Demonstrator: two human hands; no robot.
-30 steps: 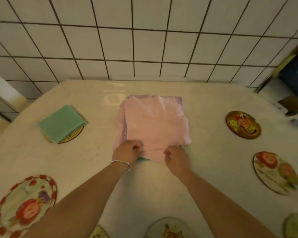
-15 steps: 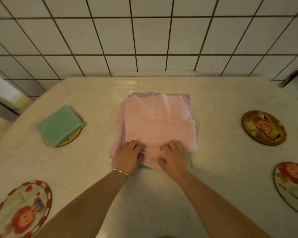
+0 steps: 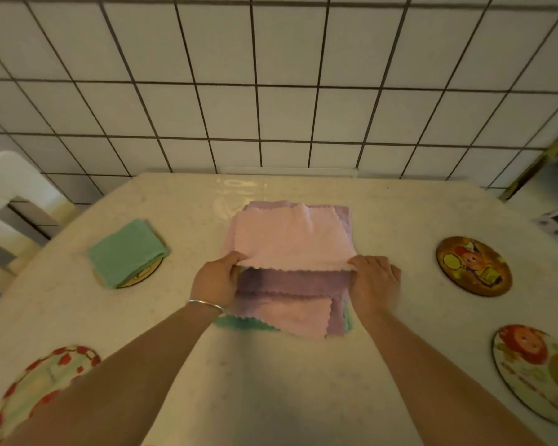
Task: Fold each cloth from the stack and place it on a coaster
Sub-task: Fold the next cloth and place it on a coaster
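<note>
- Both hands now pinch the near edge of the top pink cloth [image 3: 290,243]: left hand [image 3: 215,280] at its left corner, right hand [image 3: 372,281] at its right corner, edge lifted clear of the stack [image 3: 287,300].
- Half a second ago both hands lay flat, close together, mid-edge on that cloth; they've since spread to the corners and raised it. A second ago they were only gripping at the near edge.
- Lift exposes layers below: purple, another pink, green peeking at the near side.
- Judgement: fold of cloth two is starting, likely near edge carried over to the far edge.
- Stack sits centre of the table [image 3: 287,381], by the tiled wall.
- Green cloth [image 3: 126,252] sits folded on the far-left coaster [image 3: 142,275], so one is done.
- Free coasters: far right [image 3: 473,266], near right [image 3: 535,371], near left [image 3: 39,391].
- View has also tilted up since earlier; more wall shows now.
</note>
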